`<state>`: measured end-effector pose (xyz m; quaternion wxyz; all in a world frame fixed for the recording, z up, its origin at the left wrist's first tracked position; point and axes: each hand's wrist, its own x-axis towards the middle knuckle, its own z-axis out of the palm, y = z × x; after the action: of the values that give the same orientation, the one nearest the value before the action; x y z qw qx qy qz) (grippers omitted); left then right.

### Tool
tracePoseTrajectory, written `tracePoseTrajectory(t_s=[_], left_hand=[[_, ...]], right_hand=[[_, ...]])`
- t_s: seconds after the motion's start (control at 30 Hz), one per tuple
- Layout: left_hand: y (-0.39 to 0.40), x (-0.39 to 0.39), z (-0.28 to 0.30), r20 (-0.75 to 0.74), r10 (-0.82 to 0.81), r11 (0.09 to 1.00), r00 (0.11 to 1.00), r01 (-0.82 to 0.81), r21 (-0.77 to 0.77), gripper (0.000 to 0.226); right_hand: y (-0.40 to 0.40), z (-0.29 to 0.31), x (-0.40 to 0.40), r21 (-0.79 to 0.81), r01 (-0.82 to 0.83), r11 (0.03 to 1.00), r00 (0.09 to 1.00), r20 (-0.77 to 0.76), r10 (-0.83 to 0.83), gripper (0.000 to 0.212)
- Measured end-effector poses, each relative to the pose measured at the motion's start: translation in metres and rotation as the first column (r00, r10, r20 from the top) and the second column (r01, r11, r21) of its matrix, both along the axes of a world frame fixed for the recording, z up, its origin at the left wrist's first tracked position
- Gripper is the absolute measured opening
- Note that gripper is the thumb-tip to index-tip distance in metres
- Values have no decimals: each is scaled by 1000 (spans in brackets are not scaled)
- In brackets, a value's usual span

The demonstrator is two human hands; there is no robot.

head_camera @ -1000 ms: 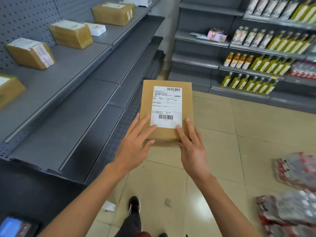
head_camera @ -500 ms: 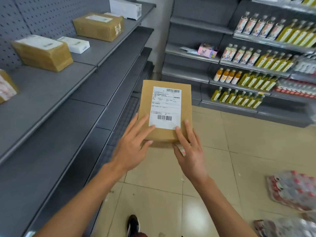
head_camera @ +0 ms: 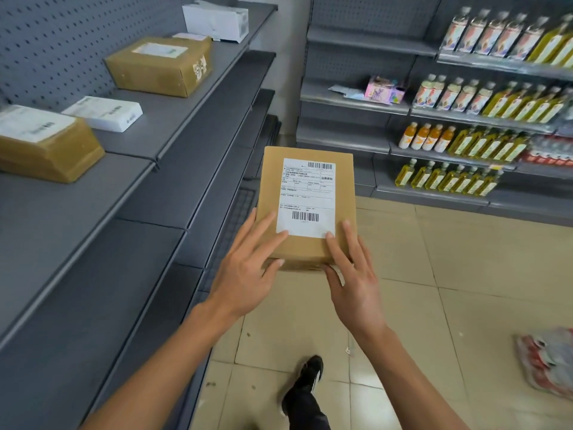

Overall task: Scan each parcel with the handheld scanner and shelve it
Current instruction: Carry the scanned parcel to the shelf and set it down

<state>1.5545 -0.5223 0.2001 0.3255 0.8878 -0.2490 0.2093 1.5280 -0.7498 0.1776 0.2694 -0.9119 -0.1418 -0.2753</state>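
Note:
I hold a flat brown cardboard parcel (head_camera: 305, 169) in front of me, its white barcode label facing up. My left hand (head_camera: 246, 271) grips its near left corner, fingers spread on top. My right hand (head_camera: 353, 274) grips its near right corner the same way. The parcel hangs over the aisle floor, just right of the grey shelf unit (head_camera: 130, 193). No scanner is in view.
On the left unit's upper shelf lie two brown parcels (head_camera: 49, 147) (head_camera: 161, 66), a flat white parcel (head_camera: 105, 113) and a white box (head_camera: 217, 21). Bottle-stocked shelves (head_camera: 483, 125) stand ahead on the right. Wrapped packs (head_camera: 548, 358) lie on the tiled floor. My shoe (head_camera: 305, 377) is below.
The view has moved forward along the aisle; the shelved parcels have slid toward me and left. The device at lower left left the view. Both hands keep the same grip on the parcel.

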Motion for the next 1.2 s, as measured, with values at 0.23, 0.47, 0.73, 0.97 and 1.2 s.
tracePoseTrajectory(t_s=[0.23,0.47,0.73,0.97,1.2], left_hand=[[-43,101,12,-1,-26,999,1000,26,25,50],[-80,187,21,-13,36,998,999,-36,45,51],[-99,271,21,-20,55,998,998,-55,24,52],[-100,377,7,9,52,999,999,-52,-13,51],[-98,503,12,48,38,999,998,-36,-39,51]], right_hand=[[-42,-3,100,66,0,998,1000,-2,0,73],[-78,7,198,61,-34,998,999,18,33,70],[-97,13,288,49,-59,997,998,-3,59,68],[-99,11,393,47,-89,995,996,-13,90,73],[-95,24,511,13,-50,999,999,-18,50,67]])
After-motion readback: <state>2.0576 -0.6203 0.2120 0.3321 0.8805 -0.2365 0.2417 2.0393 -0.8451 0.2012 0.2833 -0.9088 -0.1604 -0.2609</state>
